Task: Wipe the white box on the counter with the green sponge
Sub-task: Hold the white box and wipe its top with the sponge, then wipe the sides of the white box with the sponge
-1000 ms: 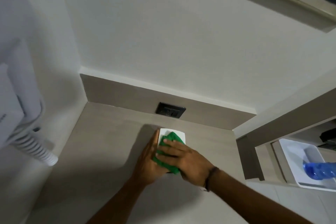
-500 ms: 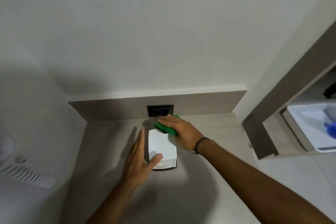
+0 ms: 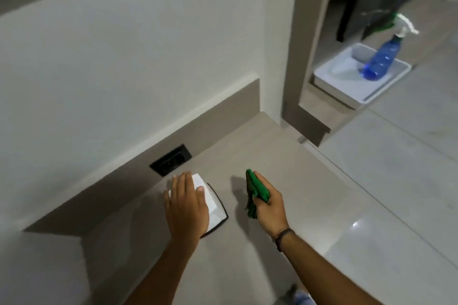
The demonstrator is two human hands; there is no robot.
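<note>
one black wall socket (image 3: 171, 160) sits in the low beige upstand at the back of the bench (image 3: 285, 193), just behind the single white box (image 3: 210, 199). the box lies flat on the bench near the back wall, with a thin dark edge showing along its right and near sides.

two bare hands are in view. the left hand (image 3: 186, 208) lies flat on top of the box, fingers stretched out and close together, palm down, covering most of its left part; it grips nothing, only presses on the lid.

to the right of the box, apart from it, the right hand (image 3: 269, 205) is curled closed around the one green sponge (image 3: 255, 192), which looks soft and crumpled, more like a cloth; part of it sticks up above the fist and part hangs below. the sponge is raised off the bench and is not touching the box; its shadow falls on the bench between the two hands. one dark band (image 3: 283, 238) circles the right wrist.

further right and further back, past a beige upright panel, one white tray (image 3: 332, 82) rests on a lower surface. one blue spray bottle (image 3: 380, 59) with a white trigger head stands tilted in it. the pale floor (image 3: 396, 181) lies to the right of the bench.
</note>
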